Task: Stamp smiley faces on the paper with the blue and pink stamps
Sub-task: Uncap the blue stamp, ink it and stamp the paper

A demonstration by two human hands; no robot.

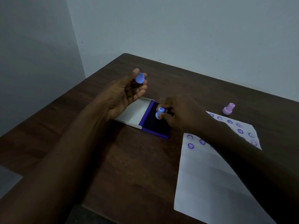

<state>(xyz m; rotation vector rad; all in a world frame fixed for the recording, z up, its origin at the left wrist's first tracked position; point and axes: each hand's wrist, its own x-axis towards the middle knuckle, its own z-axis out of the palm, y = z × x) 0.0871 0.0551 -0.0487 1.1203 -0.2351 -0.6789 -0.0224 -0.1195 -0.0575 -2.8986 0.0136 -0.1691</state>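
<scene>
Blue stamp [159, 112] pinched in right hand [179, 113] on one ink pad [156, 122] — blue cap [139, 78], seemingly, pinched in left hand [124, 92].

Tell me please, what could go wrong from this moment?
The right hand presses the blue stamp on the ink pad; too much ink may smudge the paper. The right forearm lies over printed faces and might smear them. The left hand could drop the blue cap.
</scene>
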